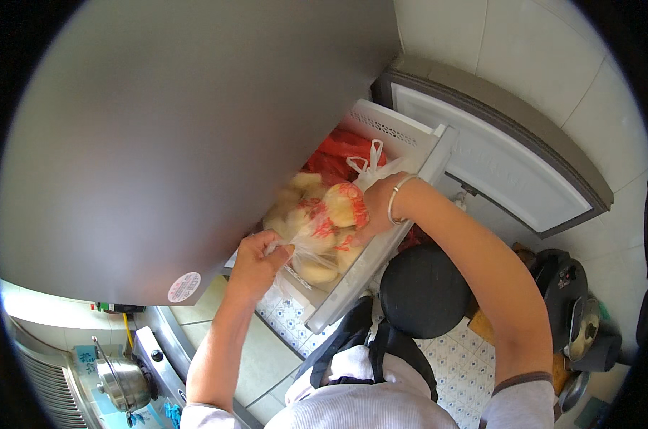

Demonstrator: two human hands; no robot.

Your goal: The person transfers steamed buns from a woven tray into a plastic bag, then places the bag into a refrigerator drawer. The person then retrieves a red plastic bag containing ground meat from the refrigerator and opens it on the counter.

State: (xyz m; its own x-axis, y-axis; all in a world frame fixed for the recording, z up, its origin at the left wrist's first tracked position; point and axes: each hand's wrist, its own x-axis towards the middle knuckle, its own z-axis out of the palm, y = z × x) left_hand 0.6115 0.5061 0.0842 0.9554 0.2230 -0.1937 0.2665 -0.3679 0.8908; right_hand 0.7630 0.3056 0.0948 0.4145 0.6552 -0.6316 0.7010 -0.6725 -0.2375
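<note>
A clear plastic bag of pale round buns (316,225), printed in red, lies in a pulled-out freezer drawer (351,273). My left hand (257,263) pinches the gathered neck of this bag at the drawer's left side. Against the bag's right side rests my right hand (380,206), a bracelet on its wrist; its fingertips are partly hidden, so its grip cannot be told. Behind the buns are a red plastic bag (337,155) and the looped handles of a white plastic bag (375,161).
A large grey refrigerator door (184,150) fills the upper left. The lower freezer door (495,155) stands open at right. A round black stool (425,291) is beside my legs. A steel pot (123,383) sits on the gas stove at lower left; cookware (565,295) stands at right.
</note>
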